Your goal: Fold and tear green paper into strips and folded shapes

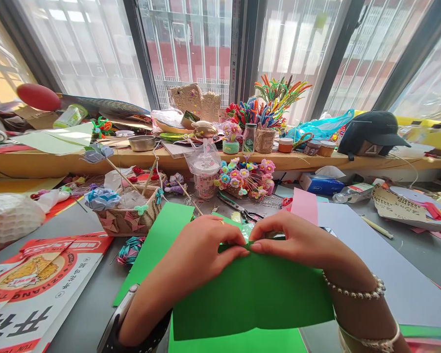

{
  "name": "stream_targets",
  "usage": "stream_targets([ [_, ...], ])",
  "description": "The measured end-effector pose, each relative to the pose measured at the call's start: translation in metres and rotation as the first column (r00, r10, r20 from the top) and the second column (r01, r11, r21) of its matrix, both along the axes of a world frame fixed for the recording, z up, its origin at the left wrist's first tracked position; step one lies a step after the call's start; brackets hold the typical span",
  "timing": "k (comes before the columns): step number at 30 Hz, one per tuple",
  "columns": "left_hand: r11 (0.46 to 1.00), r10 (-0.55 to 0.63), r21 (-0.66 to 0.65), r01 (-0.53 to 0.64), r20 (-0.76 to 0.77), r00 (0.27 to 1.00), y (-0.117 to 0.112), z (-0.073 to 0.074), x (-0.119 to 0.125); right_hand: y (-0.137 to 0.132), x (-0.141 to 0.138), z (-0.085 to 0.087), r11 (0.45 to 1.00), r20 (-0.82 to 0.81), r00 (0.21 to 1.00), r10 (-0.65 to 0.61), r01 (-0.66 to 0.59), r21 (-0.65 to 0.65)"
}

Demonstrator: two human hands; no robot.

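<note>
A held green sheet (pixel 253 296) is raised above the worktop (pixel 84 279), its far edge pinched near the middle by both hands. In the grip of the left hand (pixel 209 242), thumb and fingers are closed on that edge; the grip of the right hand (pixel 292 238) is closed on it likewise, just beside the left, thumb tips nearly meeting. More green paper (pixel 158 245) is seen to the left of the held sheet and beneath it; whether it is one piece cannot be told. To the right of the held sheet a pale sheet (pixel 375 264) is laid flat. Beyond the held sheet, scissors (pixel 248 214) are partly hidden by the hands, and behind them crocheted flowers (pixel 242 176) and a lidded cup (pixel 206 181) are placed. To its far left a basket (pixel 127 223) is set, and to its left a printed paper bag (pixel 47 294) is spread. Beyond it on the right, a tissue box (pixel 321 185) is placed, with a dark cap (pixel 369 131) set on the ledge (pixel 183 165) behind.
</note>
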State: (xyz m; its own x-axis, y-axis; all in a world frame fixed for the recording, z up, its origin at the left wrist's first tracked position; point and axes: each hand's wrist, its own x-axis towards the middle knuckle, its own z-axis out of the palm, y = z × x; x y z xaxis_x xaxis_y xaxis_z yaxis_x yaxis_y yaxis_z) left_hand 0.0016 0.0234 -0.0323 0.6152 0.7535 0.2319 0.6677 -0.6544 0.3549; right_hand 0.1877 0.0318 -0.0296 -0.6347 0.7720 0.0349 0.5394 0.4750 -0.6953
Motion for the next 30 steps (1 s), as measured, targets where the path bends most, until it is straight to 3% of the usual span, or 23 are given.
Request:
stream_targets([
  [4, 0.998, 0.034, -0.046, -0.035, -0.013, 0.999, 0.002, -0.001, 0.001, 0.003, 0.001, -0.003, 1.0, -0.002, 1.0, -0.007, 0.007, -0.016],
  [9, 0.957, -0.009, -0.287, 0.029, 0.071, 0.997, 0.017, -0.007, -0.009, 0.016, 0.014, -0.015, 0.98, -0.048, 0.995, -0.092, 0.082, -0.183],
  [12, 0.907, 0.026, -0.42, 0.033, 0.134, 0.991, 0.026, -0.019, -0.017, 0.02, 0.022, -0.032, 0.946, -0.137, 0.973, -0.187, 0.141, -0.29],
  [17, 0.802, 0.178, -0.596, -0.046, 0.163, 0.97, 0.03, -0.052, -0.026, 0.006, 0.018, -0.074, 0.843, -0.241, 0.848, -0.473, 0.355, -0.404],
  [22, 0.796, 0.32, -0.584, -0.158, 0.185, 0.929, 0.025, -0.069, -0.042, -0.007, 0.009, -0.097, 0.702, -0.301, 0.683, -0.666, 0.438, -0.561],
  [24, 0.773, 0.434, -0.587, -0.242, 0.211, 0.876, 0.019, -0.071, -0.048, -0.008, 0.011, -0.101, 0.677, -0.308, 0.647, -0.698, 0.457, -0.577],
  [26, 0.715, 0.568, -0.625, -0.313, 0.258, 0.782, 0.013, -0.075, -0.051, -0.008, 0.014, -0.104, 0.67, -0.319, 0.628, -0.71, 0.461, -0.582],
  [30, 0.598, 0.715, -0.771, -0.219, 0.39, 0.581, 0.004, -0.09, -0.044, -0.01, 0.018, -0.11, 0.639, -0.402, 0.527, -0.748, 0.411, -0.65],
])
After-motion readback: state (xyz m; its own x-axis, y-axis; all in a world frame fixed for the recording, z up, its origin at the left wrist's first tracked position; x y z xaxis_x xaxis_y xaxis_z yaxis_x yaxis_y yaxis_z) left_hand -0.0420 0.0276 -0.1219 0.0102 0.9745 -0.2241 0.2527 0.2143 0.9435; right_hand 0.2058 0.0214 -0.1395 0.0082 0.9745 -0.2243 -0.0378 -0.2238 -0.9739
